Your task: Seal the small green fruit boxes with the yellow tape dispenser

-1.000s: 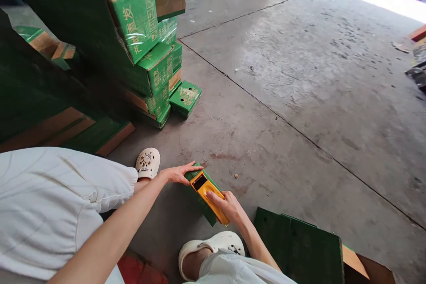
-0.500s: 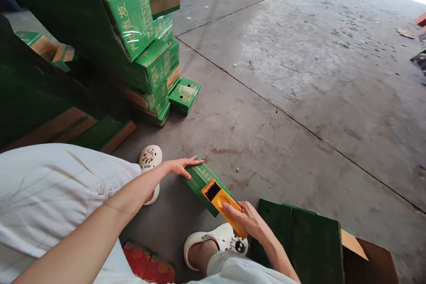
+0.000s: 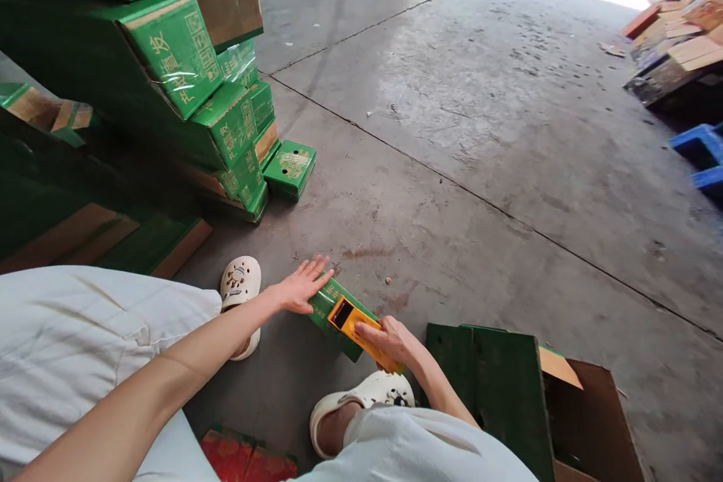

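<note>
A small green box (image 3: 321, 306) with gold lettering lies on the floor between the two shoes. Over its far left end, my left hand (image 3: 303, 286) is open with the fingers spread; whether the palm presses on the box I cannot tell. My right hand (image 3: 389, 339) is wrapped around a yellow handheld tool (image 3: 346, 314) with a dark window at its front end. That tool is over the near right part of the box and hides some of it. The tool's exact kind does not show.
Green boxes (image 3: 226, 124) are stacked at the left, with a low box (image 3: 291, 166) beside them. An open green carton (image 3: 497, 384) stands at lower right, and a red-patterned box (image 3: 226, 456) lies below. Flattened cardboard (image 3: 694, 53) and a blue crate (image 3: 697, 147) are at far right.
The view has swung right, bringing the cardboard and blue crate in. My left hand's fingers have spread and lifted somewhat on the box end. The right hand still holds the yellow tool.
</note>
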Motion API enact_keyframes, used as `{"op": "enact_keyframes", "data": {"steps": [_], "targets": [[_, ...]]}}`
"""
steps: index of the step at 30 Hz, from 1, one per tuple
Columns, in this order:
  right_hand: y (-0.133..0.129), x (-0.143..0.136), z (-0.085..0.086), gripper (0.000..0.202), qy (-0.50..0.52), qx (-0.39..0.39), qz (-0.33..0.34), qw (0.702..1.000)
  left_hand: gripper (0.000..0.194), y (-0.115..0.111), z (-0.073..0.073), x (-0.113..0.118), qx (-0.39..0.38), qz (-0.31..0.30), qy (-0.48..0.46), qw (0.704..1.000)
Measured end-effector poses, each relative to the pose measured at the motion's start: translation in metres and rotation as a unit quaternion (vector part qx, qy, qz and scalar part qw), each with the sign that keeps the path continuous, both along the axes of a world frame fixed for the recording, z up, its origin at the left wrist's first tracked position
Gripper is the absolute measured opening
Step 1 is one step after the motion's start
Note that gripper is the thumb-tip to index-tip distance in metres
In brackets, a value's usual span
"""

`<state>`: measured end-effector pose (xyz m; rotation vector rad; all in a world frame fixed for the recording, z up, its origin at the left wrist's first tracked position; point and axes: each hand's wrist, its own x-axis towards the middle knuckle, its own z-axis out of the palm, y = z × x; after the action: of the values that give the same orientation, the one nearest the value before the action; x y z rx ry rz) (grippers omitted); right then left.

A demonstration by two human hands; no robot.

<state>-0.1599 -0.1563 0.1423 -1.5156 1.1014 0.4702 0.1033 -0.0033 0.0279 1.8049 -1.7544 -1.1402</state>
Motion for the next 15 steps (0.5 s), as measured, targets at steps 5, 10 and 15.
{"op": "enact_keyframes", "data": {"steps": [5, 10, 15], "targets": [[0.003, 0.001, 0.002, 0.039, -0.014, -0.012, -0.01, 1.0, 0.146, -0.003, -0.006, -0.046, -0.05, -0.055, -0.088, 0.993], [0.004, -0.006, 0.01, 0.045, -0.013, 0.018, 0.031, 0.999, 0.146, 0.001, -0.005, -0.05, -0.058, -0.053, -0.162, 0.984], [-0.007, -0.057, 0.023, 0.057, 0.034, -0.038, 0.11, 0.993, 0.152, 0.002, 0.003, -0.049, -0.051, -0.072, -0.238, 0.967]]}}
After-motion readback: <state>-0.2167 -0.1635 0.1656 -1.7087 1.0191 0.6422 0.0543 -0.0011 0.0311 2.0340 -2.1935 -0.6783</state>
